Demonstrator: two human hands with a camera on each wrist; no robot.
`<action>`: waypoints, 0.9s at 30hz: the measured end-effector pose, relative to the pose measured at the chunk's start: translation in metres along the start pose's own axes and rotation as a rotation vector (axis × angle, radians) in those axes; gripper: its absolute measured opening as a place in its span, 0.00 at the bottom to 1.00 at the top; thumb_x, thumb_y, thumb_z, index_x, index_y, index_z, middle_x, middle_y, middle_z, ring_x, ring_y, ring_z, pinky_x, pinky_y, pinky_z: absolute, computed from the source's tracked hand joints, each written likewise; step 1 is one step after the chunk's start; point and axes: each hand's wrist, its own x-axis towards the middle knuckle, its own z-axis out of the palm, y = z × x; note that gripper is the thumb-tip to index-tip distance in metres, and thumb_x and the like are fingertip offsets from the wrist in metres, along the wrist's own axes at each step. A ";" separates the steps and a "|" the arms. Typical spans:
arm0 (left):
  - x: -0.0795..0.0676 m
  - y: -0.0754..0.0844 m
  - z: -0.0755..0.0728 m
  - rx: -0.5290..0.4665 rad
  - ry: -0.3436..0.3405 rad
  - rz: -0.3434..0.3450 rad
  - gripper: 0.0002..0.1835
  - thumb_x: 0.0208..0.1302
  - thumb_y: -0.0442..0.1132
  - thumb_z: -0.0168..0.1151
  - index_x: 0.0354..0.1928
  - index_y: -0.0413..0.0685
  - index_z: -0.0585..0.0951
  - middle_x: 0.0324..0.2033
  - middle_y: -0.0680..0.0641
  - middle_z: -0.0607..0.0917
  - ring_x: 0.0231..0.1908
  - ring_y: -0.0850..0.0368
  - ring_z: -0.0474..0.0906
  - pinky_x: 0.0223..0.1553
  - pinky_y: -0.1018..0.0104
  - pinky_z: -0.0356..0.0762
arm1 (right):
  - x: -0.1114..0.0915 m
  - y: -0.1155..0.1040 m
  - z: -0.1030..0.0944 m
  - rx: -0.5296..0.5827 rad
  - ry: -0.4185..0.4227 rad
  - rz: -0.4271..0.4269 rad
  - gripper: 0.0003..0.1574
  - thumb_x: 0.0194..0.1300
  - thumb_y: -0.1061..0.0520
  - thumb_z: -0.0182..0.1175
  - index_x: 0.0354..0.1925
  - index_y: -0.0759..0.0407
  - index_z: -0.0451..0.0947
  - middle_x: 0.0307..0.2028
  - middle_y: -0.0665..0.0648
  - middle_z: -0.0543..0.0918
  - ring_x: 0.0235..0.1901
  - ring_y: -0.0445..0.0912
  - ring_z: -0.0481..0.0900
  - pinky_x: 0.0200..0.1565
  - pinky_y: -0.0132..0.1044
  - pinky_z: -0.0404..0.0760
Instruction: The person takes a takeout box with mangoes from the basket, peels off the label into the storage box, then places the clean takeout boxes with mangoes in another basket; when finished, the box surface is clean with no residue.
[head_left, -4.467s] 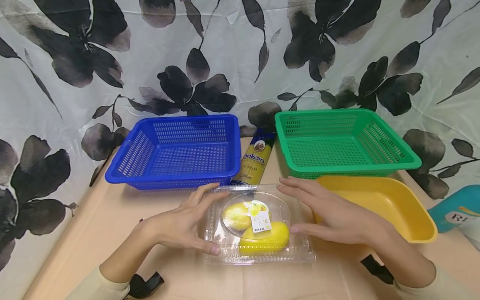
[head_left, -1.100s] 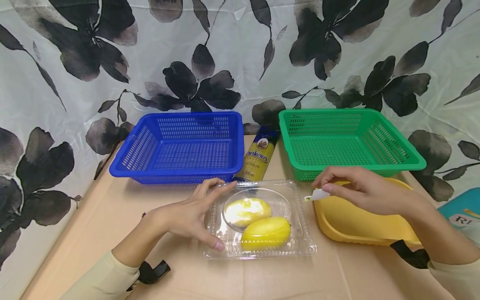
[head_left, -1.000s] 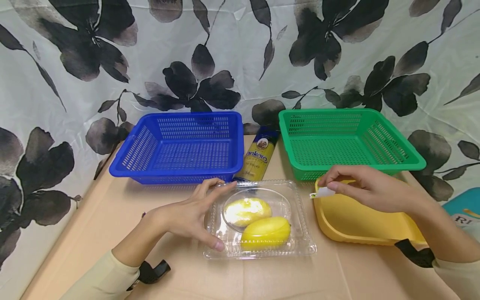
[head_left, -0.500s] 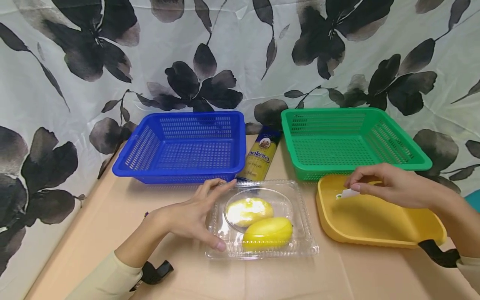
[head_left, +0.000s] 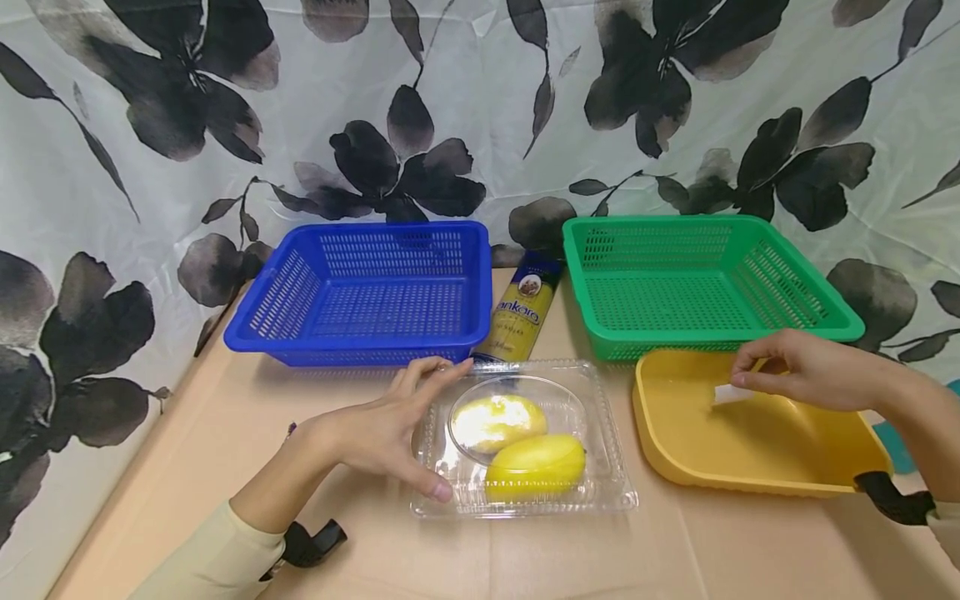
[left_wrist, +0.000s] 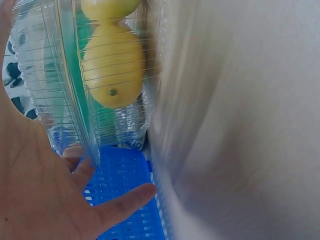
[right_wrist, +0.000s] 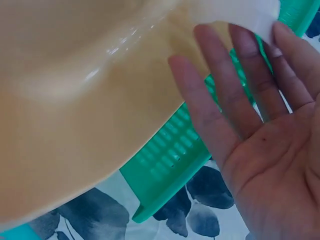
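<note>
In the head view, my left hand rests with spread fingers along the left side of a clear plastic clamshell box. Two yellow mangoes lie inside it under the closed lid. The left wrist view shows a mango end-on through the ribbed side, with my fingers extended beside the box. My right hand pinches a white label between thumb and fingertips, over a yellow tray. In the right wrist view the label sits at the fingertips, its printed face hidden.
Behind the box stand a blue perforated basket and a green one. A yellow pasta packet labelled "ankara" lies between them. At the far right, a teal bottle is mostly hidden behind the tray and forearm. Floral cloth hangs at the back.
The label, on the box lid in the oldest frame, is off it and in my right hand. That hand has moved right, over the yellow tray. My left hand stays at the box.
</note>
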 end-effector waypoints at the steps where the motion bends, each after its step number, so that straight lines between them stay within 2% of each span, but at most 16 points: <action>1: 0.000 0.000 0.000 0.002 0.002 0.003 0.73 0.40 0.69 0.80 0.82 0.74 0.40 0.74 0.48 0.46 0.75 0.45 0.43 0.69 0.28 0.58 | 0.001 0.001 0.000 -0.025 0.004 -0.001 0.10 0.73 0.62 0.62 0.40 0.45 0.83 0.32 0.41 0.80 0.32 0.37 0.74 0.30 0.31 0.74; 5: 0.000 0.000 0.000 0.000 0.002 0.004 0.73 0.41 0.69 0.80 0.82 0.74 0.41 0.75 0.48 0.46 0.75 0.44 0.42 0.68 0.27 0.58 | 0.004 0.000 0.001 -0.089 -0.013 0.026 0.08 0.70 0.59 0.65 0.38 0.43 0.83 0.33 0.39 0.82 0.32 0.33 0.74 0.32 0.29 0.76; 10: 0.001 -0.002 0.000 -0.002 -0.002 -0.008 0.73 0.39 0.71 0.80 0.82 0.76 0.40 0.75 0.51 0.45 0.75 0.47 0.42 0.69 0.29 0.58 | 0.009 -0.001 0.001 -0.067 -0.110 0.077 0.03 0.71 0.52 0.65 0.37 0.43 0.84 0.35 0.40 0.84 0.38 0.31 0.80 0.38 0.30 0.83; 15: 0.000 -0.002 0.001 0.000 0.000 -0.022 0.74 0.38 0.73 0.79 0.82 0.76 0.40 0.75 0.51 0.45 0.75 0.47 0.42 0.69 0.28 0.58 | 0.012 -0.002 0.002 -0.044 -0.162 0.045 0.03 0.70 0.52 0.66 0.36 0.43 0.84 0.35 0.39 0.84 0.40 0.32 0.82 0.40 0.30 0.83; 18: 0.000 -0.002 0.001 0.003 -0.007 -0.021 0.74 0.39 0.72 0.79 0.82 0.75 0.40 0.75 0.50 0.45 0.75 0.46 0.42 0.69 0.28 0.58 | 0.011 -0.002 0.003 -0.043 -0.221 0.094 0.01 0.68 0.50 0.68 0.37 0.41 0.85 0.38 0.39 0.85 0.43 0.32 0.84 0.42 0.31 0.82; 19: 0.000 -0.002 0.001 0.006 -0.009 -0.020 0.74 0.39 0.72 0.79 0.82 0.74 0.40 0.75 0.49 0.45 0.75 0.45 0.42 0.69 0.28 0.58 | 0.010 -0.003 0.003 -0.052 -0.237 0.124 0.01 0.67 0.49 0.69 0.37 0.40 0.85 0.39 0.39 0.85 0.44 0.32 0.84 0.46 0.34 0.80; 20: 0.000 -0.002 0.000 0.010 -0.011 -0.019 0.73 0.40 0.72 0.79 0.82 0.74 0.39 0.75 0.48 0.45 0.75 0.45 0.42 0.69 0.27 0.58 | 0.009 -0.003 0.003 -0.062 -0.251 0.158 0.01 0.66 0.48 0.70 0.37 0.39 0.85 0.40 0.38 0.86 0.44 0.33 0.84 0.51 0.39 0.77; 23: 0.000 -0.002 -0.001 0.020 -0.019 -0.016 0.73 0.40 0.72 0.79 0.82 0.74 0.39 0.75 0.47 0.45 0.75 0.44 0.41 0.68 0.27 0.58 | 0.008 -0.002 0.003 -0.076 -0.286 0.190 0.05 0.65 0.45 0.70 0.40 0.39 0.86 0.43 0.38 0.86 0.47 0.36 0.86 0.53 0.44 0.78; 25: 0.001 -0.002 -0.001 0.021 -0.024 -0.023 0.73 0.40 0.72 0.79 0.82 0.75 0.39 0.76 0.48 0.45 0.75 0.45 0.40 0.69 0.27 0.57 | 0.008 -0.001 0.002 -0.071 -0.280 0.178 0.08 0.65 0.45 0.70 0.42 0.42 0.86 0.44 0.40 0.86 0.47 0.39 0.86 0.54 0.41 0.79; 27: 0.000 -0.002 -0.002 0.017 -0.023 -0.024 0.73 0.40 0.72 0.78 0.82 0.75 0.38 0.76 0.48 0.45 0.76 0.45 0.40 0.69 0.27 0.57 | 0.010 0.000 0.002 -0.043 -0.276 0.138 0.11 0.67 0.47 0.69 0.46 0.48 0.86 0.46 0.43 0.86 0.48 0.43 0.87 0.48 0.36 0.86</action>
